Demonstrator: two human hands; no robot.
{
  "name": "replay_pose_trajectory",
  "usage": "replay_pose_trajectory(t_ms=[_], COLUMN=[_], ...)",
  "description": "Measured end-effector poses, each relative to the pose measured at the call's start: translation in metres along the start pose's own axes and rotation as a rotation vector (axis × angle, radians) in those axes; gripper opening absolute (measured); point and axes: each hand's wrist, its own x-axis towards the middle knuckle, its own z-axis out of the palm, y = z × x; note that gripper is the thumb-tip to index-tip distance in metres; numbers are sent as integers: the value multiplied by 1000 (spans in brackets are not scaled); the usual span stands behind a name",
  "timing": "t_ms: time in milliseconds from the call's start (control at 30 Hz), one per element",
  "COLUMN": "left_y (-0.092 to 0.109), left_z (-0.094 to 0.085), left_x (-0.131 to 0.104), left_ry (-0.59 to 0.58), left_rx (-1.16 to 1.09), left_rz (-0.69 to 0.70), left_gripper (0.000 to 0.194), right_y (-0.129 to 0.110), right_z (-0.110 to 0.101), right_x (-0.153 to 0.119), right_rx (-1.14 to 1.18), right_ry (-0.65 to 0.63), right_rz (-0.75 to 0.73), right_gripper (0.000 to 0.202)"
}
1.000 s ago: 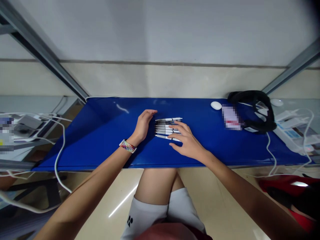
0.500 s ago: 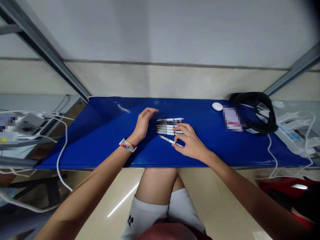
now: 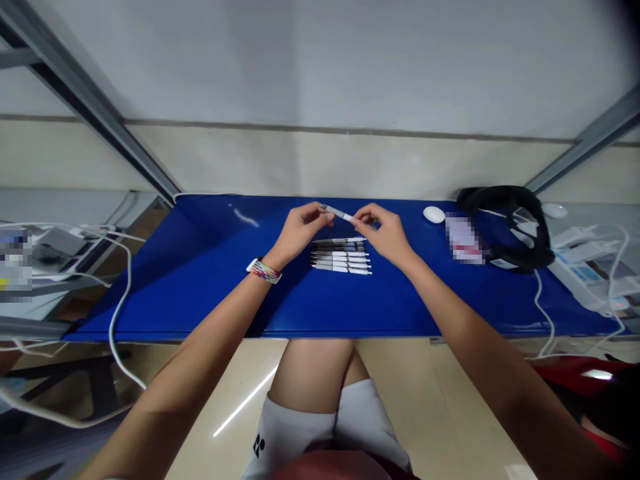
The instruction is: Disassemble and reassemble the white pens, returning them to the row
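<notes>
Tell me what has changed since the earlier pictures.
The bare right hand lifted the nearest slim white-and-grey pen and carried it away from the body, past the row of slim white pens; the bare left hand came to hold its dark end. The row, white oval object and black padded ring stayed put.

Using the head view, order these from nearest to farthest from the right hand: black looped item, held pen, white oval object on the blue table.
1. Held pen: right end in the right hand.
2. White oval object: right of that hand.
3. Black looped item: farther right.
</notes>
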Motion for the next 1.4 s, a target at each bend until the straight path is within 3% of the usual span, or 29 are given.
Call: replay_pose_trajectory(t_ms=[100,233,400,533,700,900,1400], left_y=[-15,-32,-47,-57,-57,-54,-58], left_z=[-1,-5,-10,-15,-18,-18,-31], left_x=[15,28,30,24,17,14,13], left_ry=[56,93,66,83,87,103,73], left_rx=[-52,-46,39,78,187,305,287], left_rz=[8,12,-2,-8,-12,48,-9], left_gripper=[25,35,25,24,20,16,17], right_y=[15,28,43,51,57,56,64], right_z=[5,13,20,17,11,11,17], right_x=[20,32,30,24,21,20,18], right_rx=[77,143,127,297,541,642,655], right_ry=[44,28,67,84,46,38,8], right_rz=[33,60,152,352,490,562,502], right_gripper=[21,22,26,30,29,28,41])
